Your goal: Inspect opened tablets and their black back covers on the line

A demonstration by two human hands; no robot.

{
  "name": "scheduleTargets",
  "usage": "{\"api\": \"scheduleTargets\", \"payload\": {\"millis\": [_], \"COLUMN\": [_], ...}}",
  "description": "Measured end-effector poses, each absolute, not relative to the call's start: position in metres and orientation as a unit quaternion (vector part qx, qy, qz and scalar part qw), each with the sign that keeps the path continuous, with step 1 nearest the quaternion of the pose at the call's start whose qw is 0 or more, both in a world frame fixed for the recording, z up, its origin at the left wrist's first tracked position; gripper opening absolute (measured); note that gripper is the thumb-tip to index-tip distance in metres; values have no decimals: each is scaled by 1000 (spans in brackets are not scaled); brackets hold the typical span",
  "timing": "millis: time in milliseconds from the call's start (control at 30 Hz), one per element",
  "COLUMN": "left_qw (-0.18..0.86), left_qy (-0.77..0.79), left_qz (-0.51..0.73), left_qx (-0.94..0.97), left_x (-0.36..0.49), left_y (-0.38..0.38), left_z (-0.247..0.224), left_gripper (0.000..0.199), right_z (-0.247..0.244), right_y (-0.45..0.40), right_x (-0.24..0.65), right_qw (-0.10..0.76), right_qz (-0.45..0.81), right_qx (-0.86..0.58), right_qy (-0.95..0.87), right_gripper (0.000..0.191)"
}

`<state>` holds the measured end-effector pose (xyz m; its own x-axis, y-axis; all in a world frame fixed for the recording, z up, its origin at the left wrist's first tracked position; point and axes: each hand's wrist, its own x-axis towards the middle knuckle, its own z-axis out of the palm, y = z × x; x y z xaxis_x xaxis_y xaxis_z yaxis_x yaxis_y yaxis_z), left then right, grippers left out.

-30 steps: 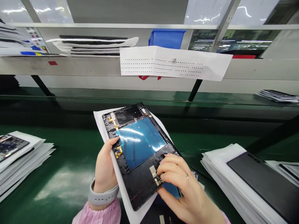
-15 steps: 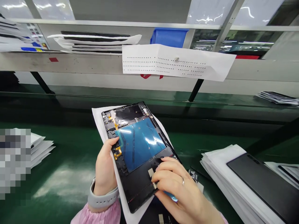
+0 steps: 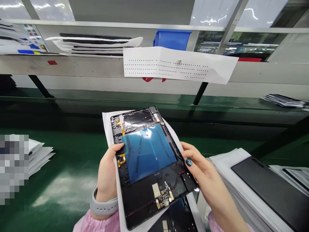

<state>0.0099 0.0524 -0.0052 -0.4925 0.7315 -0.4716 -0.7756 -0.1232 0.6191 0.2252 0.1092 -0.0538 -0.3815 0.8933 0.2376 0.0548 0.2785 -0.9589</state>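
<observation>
Both hands hold an opened black tablet housing (image 3: 147, 167) with a blue film-covered panel (image 3: 148, 154) at its middle. My left hand (image 3: 107, 174) grips its left edge, thumb on the frame near an orange flex cable (image 3: 122, 158). My right hand (image 3: 205, 170) holds the right edge by its fingertips, clear of a small circuit board (image 3: 163, 195) with a beige tab near the lower edge. A white paper sheet (image 3: 108, 129) lies behind the housing. Under it, a dark panel (image 3: 173, 216) is partly hidden.
A stack of white sheets with a dark panel (image 3: 270, 190) lies on the green bench at the right. Another white stack (image 3: 36, 151) sits at the left, partly blurred out. Above, a shelf holds a blue bin (image 3: 172, 40) and stacked black panels (image 3: 94, 43).
My right hand has moved off the lower part of the housing to its right edge, uncovering the small circuit board. The housing has shifted slightly upward and to the right.
</observation>
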Motion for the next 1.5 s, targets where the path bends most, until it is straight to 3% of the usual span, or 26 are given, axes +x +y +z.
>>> {"api": "scheduleTargets", "payload": {"millis": [133,467,567,667,867,1067,1200,1333,1500], "left_qw": [529,622,619,652,693,684,667,639,652], "left_qy": [425,345,340,318,310,349,339,314,282], "left_qz": [732,702,708,688,649,640,663,694,687], "left_qx": [-65,-37,-14,36,44,24,5,105,151], "left_x": [12,10,7,-2,-10,6,11,9,7], "left_y": [52,51,47,44,44,48,49,45,44], "left_z": [-6,2,-3,-16,-27,-11,-7,-17,-28], "left_gripper": [27,43,41,42,46,46,48,43,52], "right_z": [-50,-50,-48,-46,-44,-39,-32,-31,-41], "right_y": [111,105,106,109,112,106,98,95,97], "right_x": [222,225,227,228,229,233,233,234,244], "right_qw": [373,405,422,431,402,370,359,357,347], "right_qz": [570,602,653,684,738,751,728,727,718], "right_qx": [-314,-345,-336,-314,-267,-308,-370,-400,-454], "right_qy": [-661,-596,-531,-497,-471,-453,-452,-429,-397], "right_gripper": [32,21,46,55,36,30,43,60,72]}}
